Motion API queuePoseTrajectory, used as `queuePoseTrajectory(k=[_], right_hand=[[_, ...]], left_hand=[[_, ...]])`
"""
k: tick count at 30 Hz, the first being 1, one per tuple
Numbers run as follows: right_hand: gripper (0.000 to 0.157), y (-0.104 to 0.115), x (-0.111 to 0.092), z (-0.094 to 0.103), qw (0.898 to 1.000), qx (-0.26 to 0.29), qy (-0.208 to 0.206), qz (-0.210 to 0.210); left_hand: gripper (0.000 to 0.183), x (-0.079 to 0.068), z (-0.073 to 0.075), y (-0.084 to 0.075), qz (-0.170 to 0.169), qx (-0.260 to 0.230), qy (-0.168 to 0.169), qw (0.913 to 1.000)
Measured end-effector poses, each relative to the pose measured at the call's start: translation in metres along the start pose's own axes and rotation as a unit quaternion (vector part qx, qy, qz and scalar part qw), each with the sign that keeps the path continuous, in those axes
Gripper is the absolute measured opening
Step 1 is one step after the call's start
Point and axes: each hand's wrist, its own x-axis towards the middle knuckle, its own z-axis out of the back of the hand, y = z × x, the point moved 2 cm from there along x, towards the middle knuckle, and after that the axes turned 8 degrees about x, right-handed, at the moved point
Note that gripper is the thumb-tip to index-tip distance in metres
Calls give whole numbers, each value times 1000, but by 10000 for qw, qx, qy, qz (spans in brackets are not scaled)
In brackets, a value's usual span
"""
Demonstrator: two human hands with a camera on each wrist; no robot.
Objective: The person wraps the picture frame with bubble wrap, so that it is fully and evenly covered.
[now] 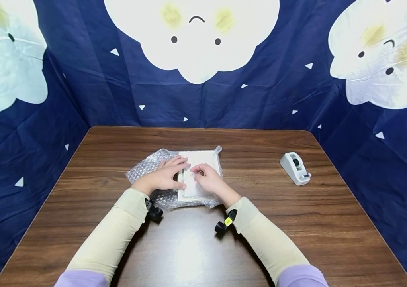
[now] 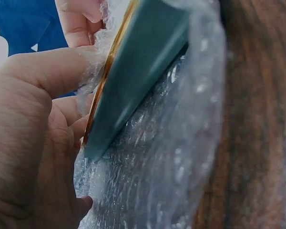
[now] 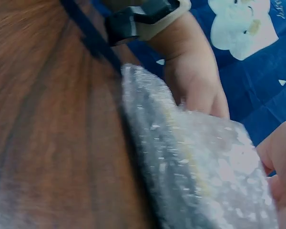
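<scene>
A flat rectangular object, which looks like a picture frame (image 1: 181, 195), lies on bubble wrap (image 1: 149, 162) near the table's middle. Its green side (image 2: 133, 71) and gold edge show in the left wrist view. Clear wrap is folded over its right part, as the wrapped side (image 3: 224, 162) in the right wrist view shows. My left hand (image 1: 164, 175) rests across the frame's left part, fingers spread and thumb apart. At the frame's middle, my right hand (image 1: 208, 179) has curled fingers and pinches the folded wrap's edge; its fingertips are partly hidden.
A white tape dispenser (image 1: 295, 168) stands on the wooden table (image 1: 261, 151) at the right. Dark blue cloth (image 1: 196, 103) with cloud faces hangs behind the table and at both sides. Each wrist carries a small black camera (image 1: 156, 213).
</scene>
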Motion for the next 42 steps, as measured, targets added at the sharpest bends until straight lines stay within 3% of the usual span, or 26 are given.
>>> queuePoseTrajectory(k=[3, 6, 11, 15, 22, 29, 37, 42], right_hand=[[30, 1, 3, 8, 9996, 50, 264, 43], [27, 3, 5, 20, 9969, -479, 391, 481], [23, -10, 10, 41, 9716, -1936, -45, 1361], [23, -26, 14, 54, 9570, -2352, -274, 1675], [38, -48, 22, 64, 9614, -2149, -220, 1705], [47, -56, 29, 69, 9590, -2029, -15, 1977], [55, -64, 35, 72, 9626, -2056, 320, 1733], [57, -67, 36, 74, 9619, -1999, 439, 1813]], left_hand=[[79, 0, 0, 1, -9, -156, -36, 9999], [68, 1, 0, 3, 8, -231, -140, 9996], [49, 3, -1, 5, -104, -283, -214, 9993], [43, 2, -2, 4, -203, -335, -203, 9990], [46, 3, -4, 4, -247, -452, -226, 9984], [40, 3, -3, 2, -170, -266, -35, 9995], [50, 3, -3, 2, -90, -141, 160, 9997], [53, 2, -3, 2, -40, -122, 216, 9997]])
